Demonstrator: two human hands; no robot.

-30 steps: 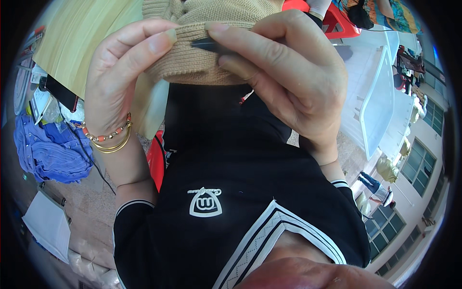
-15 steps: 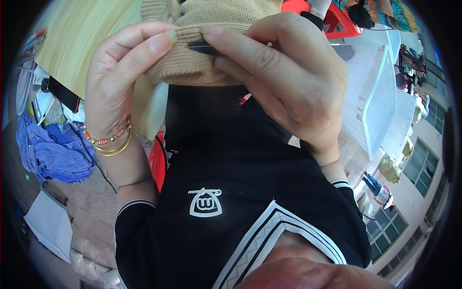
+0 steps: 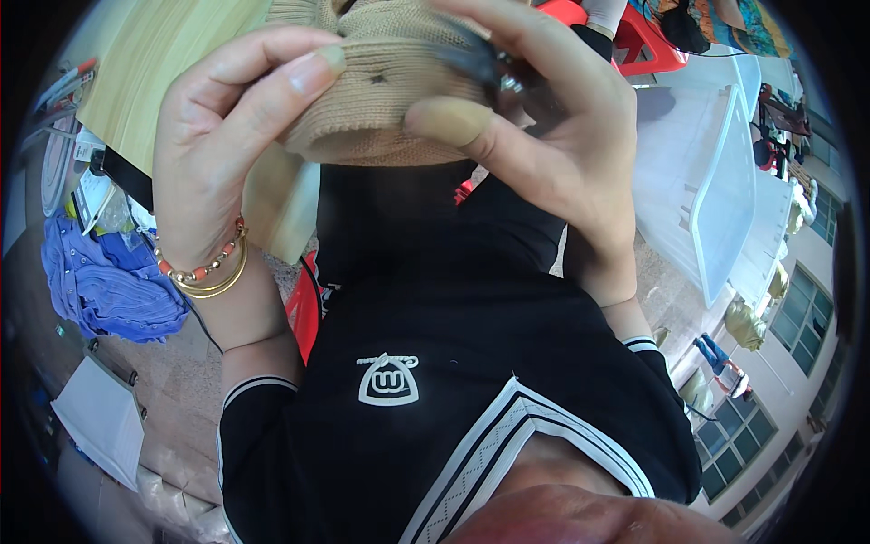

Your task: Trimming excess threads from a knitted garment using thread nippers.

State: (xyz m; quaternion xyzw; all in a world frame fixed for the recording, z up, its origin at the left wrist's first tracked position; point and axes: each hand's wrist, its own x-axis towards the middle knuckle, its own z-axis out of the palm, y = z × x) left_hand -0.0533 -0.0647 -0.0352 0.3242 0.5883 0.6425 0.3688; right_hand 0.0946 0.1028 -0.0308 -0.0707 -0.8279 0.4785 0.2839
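A tan ribbed knit piece [image 3: 362, 104] is stretched before me, its rolled edge facing my body. A small dark spot, a hole or mark, shows near its middle. My left hand [image 3: 245, 100] pinches the piece's left side between thumb and fingers. At the right side is my right hand [image 3: 553, 136], its thumb in a tan finger cover laid along the knit. In its fingers is a dark pointed tool [image 3: 471, 59] with a shiny metal part, resembling thread snips but smeared by motion. More of the knit garment lies beyond, cut off by the upper edge.
A wood-grain table [image 3: 154, 72] stands at the upper left. Blue cloth [image 3: 109, 281] lies bunched at the left, beside a black device. White plastic tubs [image 3: 716, 199] and a red stool [image 3: 648, 45] are on the right. Another person [image 3: 722, 363] stands in the distance.
The dark tool's tip has moved right, off the knit's middle, uncovering the dark spot. My right thumb has shifted down to the knit's lower part. My left hand keeps its pinch.
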